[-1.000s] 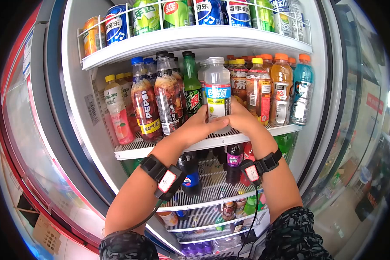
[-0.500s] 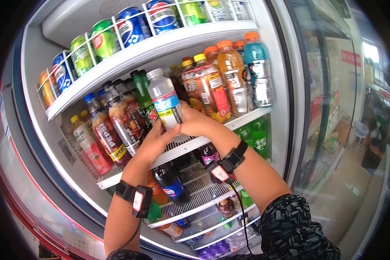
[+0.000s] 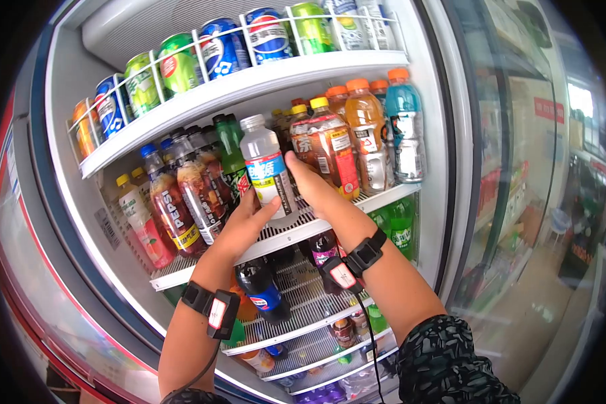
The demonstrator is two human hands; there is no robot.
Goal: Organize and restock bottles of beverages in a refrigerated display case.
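A clear bottle with a white cap and a blue, white and yellow label (image 3: 264, 161) stands nearly upright at the front of the upper bottle shelf (image 3: 289, 237). My left hand (image 3: 246, 225) holds it low down, the thumb across its front and the other fingers mostly hidden at its left side. To the bottle's right is my right hand (image 3: 313, 192), open, its fingers partly hidden and pointing into the shelf beside brown tea bottles (image 3: 333, 151). A green bottle (image 3: 230, 151) stands just left of the white-capped one.
Pepsi bottles (image 3: 172, 205) fill the shelf's left part; orange (image 3: 365, 135) and blue drinks (image 3: 405, 128) stand at the right. Cans (image 3: 222, 50) line the rack above. Lower shelves hold a dark Pepsi bottle (image 3: 262, 289) and others. A glass door (image 3: 505, 168) is at the right.
My right hand has let go of the white-capped bottle and moved to its right. The bottle now sits more upright, and the view has shifted slightly.
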